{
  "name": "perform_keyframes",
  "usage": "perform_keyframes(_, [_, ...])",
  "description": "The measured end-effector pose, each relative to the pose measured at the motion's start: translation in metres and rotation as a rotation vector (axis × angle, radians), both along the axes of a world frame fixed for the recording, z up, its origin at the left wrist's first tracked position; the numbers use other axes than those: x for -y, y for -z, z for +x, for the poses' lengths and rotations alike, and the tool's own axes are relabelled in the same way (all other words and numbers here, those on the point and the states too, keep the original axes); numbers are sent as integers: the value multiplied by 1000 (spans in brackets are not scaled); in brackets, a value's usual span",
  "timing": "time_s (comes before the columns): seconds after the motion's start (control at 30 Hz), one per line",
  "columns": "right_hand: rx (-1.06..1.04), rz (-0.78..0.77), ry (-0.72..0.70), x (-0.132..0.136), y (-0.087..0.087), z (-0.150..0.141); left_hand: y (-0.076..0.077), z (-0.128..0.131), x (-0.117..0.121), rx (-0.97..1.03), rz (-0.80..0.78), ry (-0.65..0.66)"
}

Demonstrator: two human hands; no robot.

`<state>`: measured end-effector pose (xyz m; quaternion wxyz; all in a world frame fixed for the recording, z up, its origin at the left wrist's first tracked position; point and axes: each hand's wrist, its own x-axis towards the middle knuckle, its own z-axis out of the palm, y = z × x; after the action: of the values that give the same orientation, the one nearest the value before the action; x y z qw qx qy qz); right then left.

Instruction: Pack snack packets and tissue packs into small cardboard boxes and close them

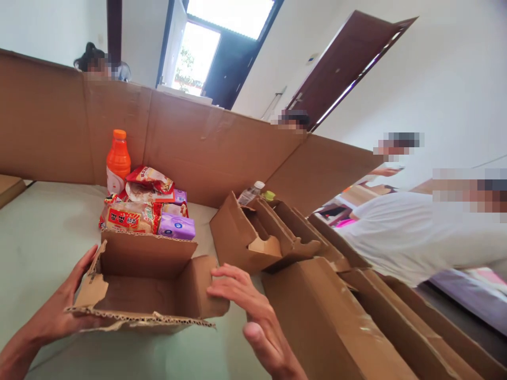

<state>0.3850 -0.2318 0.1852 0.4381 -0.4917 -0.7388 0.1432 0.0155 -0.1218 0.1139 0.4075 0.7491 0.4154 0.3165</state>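
Note:
An open cardboard box [146, 253] with torn, ragged edges sits in front of me, its inside bare. My left hand [59, 303] grips its left wall, fingertips behind the edge and the rest partly hidden by the box. At the right end, the fingertips of my right hand [253, 311] rest against the bent side wall, fingers stretched and thumb apart. Just behind the box are a clear-and-red snack bag [129, 217], a purple tissue pack [177, 226] and a red-and-white packet [150, 179]. An orange drink bottle [118, 163] stands upright behind them.
Several open cardboard boxes [317, 311] stand in rows at my right, with a clear bottle [251, 193] behind the far ones. A tall cardboard partition [190, 132] runs along the back of the pale green tabletop [31, 237]. A person in a white shirt [404, 227] is beyond the boxes.

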Motion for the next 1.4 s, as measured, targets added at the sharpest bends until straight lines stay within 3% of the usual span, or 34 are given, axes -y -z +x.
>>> perform_keyframes(0.17, [-332,-87,20,-10,21,14,8,-9,15,-1,18,-63])
perform_keyframes(0.3, [-399,-160,268,-58,23,28,16,-9,14,-43,73,-110])
perform_keyframes(0.4, [-107,-271,278,-111,25,35,23,-12,13,-34,66,-104])
perform_keyframes(0.5, [366,-382,286,-159,36,28,27,-14,14,-8,24,-77])
perform_keyframes(0.57, [569,-436,301,-180,43,16,27,-13,16,15,-4,-70])
perform_keyframes(0.63, [622,-452,316,-189,46,6,24,-10,17,35,-21,-61])
perform_keyframes(0.73, [617,-451,371,-180,40,4,21,-6,18,83,-56,-25])
perform_keyframes(0.87, [526,-395,527,-134,20,34,26,-3,18,157,-116,4])
perform_keyframes(0.97, [39,-198,617,-91,-4,55,27,0,20,180,-121,37])
perform_keyframes(1.03, [-335,-30,527,-67,-21,52,25,3,21,209,-110,64])
perform_keyframes(1.1, [-428,62,384,-50,-39,31,22,6,21,238,-97,78])
perform_keyframes(1.17, [-251,35,246,-42,-55,2,22,6,21,244,-93,70])
perform_keyframes(1.27, [259,-116,64,-43,-72,-44,26,5,21,224,-87,48])
perform_keyframes(1.4, [886,-338,-44,-54,-79,-86,28,4,23,218,-69,52])
